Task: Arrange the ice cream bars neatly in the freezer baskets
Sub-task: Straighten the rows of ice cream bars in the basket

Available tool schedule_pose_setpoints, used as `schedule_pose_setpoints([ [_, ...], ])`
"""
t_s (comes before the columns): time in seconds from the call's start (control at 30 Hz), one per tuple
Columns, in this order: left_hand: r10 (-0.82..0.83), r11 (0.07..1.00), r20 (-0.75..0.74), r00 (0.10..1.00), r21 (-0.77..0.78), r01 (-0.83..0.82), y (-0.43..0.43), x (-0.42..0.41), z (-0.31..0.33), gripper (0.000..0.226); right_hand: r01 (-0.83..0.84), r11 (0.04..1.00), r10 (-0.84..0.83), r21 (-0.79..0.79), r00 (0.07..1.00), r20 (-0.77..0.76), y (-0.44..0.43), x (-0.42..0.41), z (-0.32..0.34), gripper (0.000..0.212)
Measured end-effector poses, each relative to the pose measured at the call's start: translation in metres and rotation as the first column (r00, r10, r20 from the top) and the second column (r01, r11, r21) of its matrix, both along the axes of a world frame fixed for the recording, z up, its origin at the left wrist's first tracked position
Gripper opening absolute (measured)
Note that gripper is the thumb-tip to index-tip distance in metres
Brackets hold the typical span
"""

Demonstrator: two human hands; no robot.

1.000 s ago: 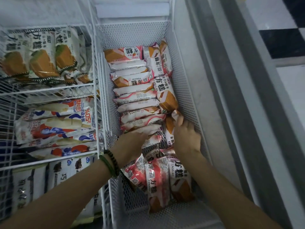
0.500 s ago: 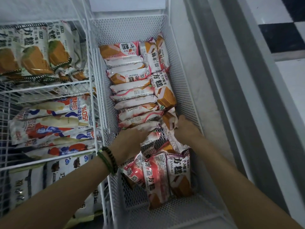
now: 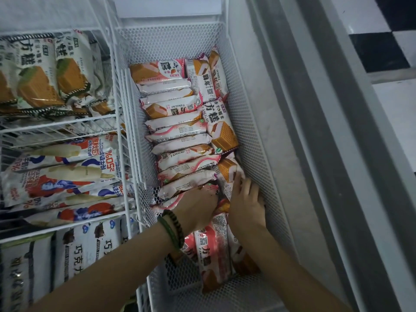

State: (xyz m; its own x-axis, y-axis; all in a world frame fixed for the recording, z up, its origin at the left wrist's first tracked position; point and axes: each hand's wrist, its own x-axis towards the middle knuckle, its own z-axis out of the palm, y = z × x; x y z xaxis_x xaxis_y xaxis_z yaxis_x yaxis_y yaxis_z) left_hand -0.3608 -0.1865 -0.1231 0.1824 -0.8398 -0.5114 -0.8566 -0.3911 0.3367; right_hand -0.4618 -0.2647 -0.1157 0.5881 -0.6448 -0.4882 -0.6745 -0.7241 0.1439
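Note:
A white mesh basket [image 3: 254, 122] holds pink-and-white wrapped ice cream bars. A row of them [image 3: 180, 140] stands on edge along its left side, with a few more lying along the right wall. My left hand [image 3: 198, 208], with dark bead bracelets at the wrist, is curled around a bar at the near end of the row. My right hand [image 3: 246, 203] grips the lower end of a waffle-print bar [image 3: 227, 170] by the right wall. Three loose bars [image 3: 213, 251] lie lengthwise under my wrists.
Wire baskets on the left hold green-and-orange waffle bars [image 3: 45, 82], blue-and-red wrapped bars [image 3: 63, 176] and chocolate bars [image 3: 85, 248]. The freezer's grey rim [image 3: 315, 131] runs down the right, with black-and-white floor tiles [image 3: 382, 52] beyond. The basket's near end shows bare mesh [image 3: 180, 289].
My left hand has slid right, close to my right hand. The waffle-print bar under my right hand now lies closer against the right-hand column.

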Motion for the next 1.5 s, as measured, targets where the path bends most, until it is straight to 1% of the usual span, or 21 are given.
schedule_pose_setpoints([
  [0.13, -0.004, 1.0, 0.102, 0.995, -0.003, 0.004, -0.009, -0.011, 0.001, 0.015, 0.141, 0.987, -0.141, 0.072, 0.99, 0.003, -0.002, 0.009, -0.003, 0.085],
  [0.23, 0.056, 0.998, 0.052, 0.997, -0.011, -0.055, -0.016, -0.014, -0.002, 0.015, 0.127, 0.991, -0.127, 0.051, 0.992, -0.013, -0.005, 0.014, -0.005, 0.077],
  [0.37, 0.127, 0.992, -0.045, 0.991, 0.009, -0.126, -0.02, -0.012, -0.007, 0.022, 0.034, 0.999, -0.034, 0.004, 0.999, 0.012, -0.008, 0.017, -0.002, 0.065],
  [0.5, 0.197, 0.98, -0.273, 0.942, 0.093, -0.178, -0.016, -0.01, -0.014, 0.032, -0.176, 0.972, 0.186, -0.153, 0.981, 0.054, -0.02, 0.014, -0.004, 0.062],
  [0.57, 0.217, 0.976, -0.317, 0.923, 0.072, -0.204, -0.012, -0.007, -0.015, 0.026, -0.135, 0.984, 0.144, -0.117, 0.987, 0.069, -0.026, 0.016, -0.004, 0.063],
  [0.7, 0.222, 0.975, -0.28, 0.934, 0.04, -0.22, -0.002, -0.004, -0.012, 0.025, -0.034, 0.998, 0.03, 0.047, 0.996, 0.083, -0.027, 0.023, -0.003, 0.063],
  [0.8, 0.238, 0.971, -0.312, 0.92, 0.054, -0.233, 0.005, 0.0, -0.009, 0.025, -0.062, 0.994, 0.055, 0.087, 0.994, 0.089, -0.024, 0.019, 0.006, 0.056],
  [0.87, 0.26, 0.965, -0.364, 0.895, 0.069, -0.252, 0.01, 0.007, -0.004, 0.023, -0.106, 0.992, 0.091, 0.063, 0.975, 0.201, -0.025, 0.01, 0.016, 0.05],
  [0.9, 0.266, 0.963, -0.387, 0.883, 0.074, -0.258, 0.012, 0.011, -0.001, 0.025, -0.102, 0.988, 0.066, 0.114, 0.956, 0.285, -0.026, 0.004, 0.022, 0.051],
  [0.93, 0.265, 0.963, -0.397, 0.879, 0.066, -0.26, 0.013, 0.015, 0.002, 0.028, -0.079, 0.966, -0.016, 0.246, 0.932, 0.363, -0.027, -0.002, 0.026, 0.052],
  [0.97, 0.259, 0.964, -0.399, 0.88, 0.053, -0.26, 0.014, 0.019, 0.004, 0.028, -0.051, 0.895, -0.142, 0.444, 0.91, 0.39, -0.029, -0.007, 0.031, 0.052],
  [1.0, 0.252, 0.965, -0.403, 0.88, 0.036, -0.26, 0.015, 0.023, 0.006, 0.027, -0.024, 0.767, -0.256, 0.641, 0.905, 0.34, -0.029, -0.01, 0.034, 0.052],
  [1.03, 0.245, 0.966, -0.414, 0.877, 0.022, -0.259, 0.015, 0.028, 0.008, 0.024, -0.022, 0.654, -0.285, 0.756, 0.918, 0.274, -0.028, -0.012, 0.035, 0.055],
  [1.1, 0.229, 0.969, -0.43, 0.873, 0.018, -0.245, 0.015, 0.037, 0.013, 0.012, -0.063, 0.573, -0.228, 0.817, 0.946, 0.232, -0.027, -0.015, 0.026, 0.059],
  [1.17, 0.223, 0.973, -0.459, 0.86, 0.057, -0.222, 0.017, 0.047, 0.017, 0.005, -0.07, 0.598, -0.206, 0.799, 0.949, 0.237, -0.025, -0.014, 0.019, 0.051],
  [1.23, 0.238, 0.971, -0.541, 0.806, 0.126, -0.202, 0.019, 0.057, 0.023, 0.009, -0.073, 0.638, -0.2, 0.767, 0.946, 0.256, -0.024, -0.011, 0.015, 0.041],
  [1.3, 0.314, 0.948, -0.618, 0.721, 0.244, -0.204, 0.022, 0.064, 0.028, 0.02, -0.098, 0.668, -0.186, 0.737, 0.938, 0.294, -0.026, -0.008, 0.014, 0.033],
  [1.33, 0.333, 0.937, -0.607, 0.722, 0.301, -0.179, 0.023, 0.066, 0.03, 0.033, -0.131, 0.69, -0.157, 0.712, 0.933, 0.324, -0.027, -0.008, 0.015, 0.03],
  [1.4, 0.25, 0.925, -0.486, 0.837, 0.376, -0.059, 0.023, 0.067, 0.033, 0.068, -0.203, 0.74, -0.079, 0.642, 0.921, 0.382, -0.026, -0.01, 0.018, 0.025],
  [1.43, 0.191, 0.914, -0.411, 0.892, 0.406, -0.009, 0.023, 0.066, 0.036, 0.075, -0.233, 0.762, -0.04, 0.604, 0.914, 0.404, -0.025, -0.012, 0.019, 0.024],
  [1.5, 0.107, 0.892, -0.318, 0.942, 0.45, 0.05, 0.024, 0.059, 0.036, 0.069, -0.292, 0.794, 0.021, 0.533, 0.889, 0.457, -0.021, -0.018, 0.02, 0.024],
])
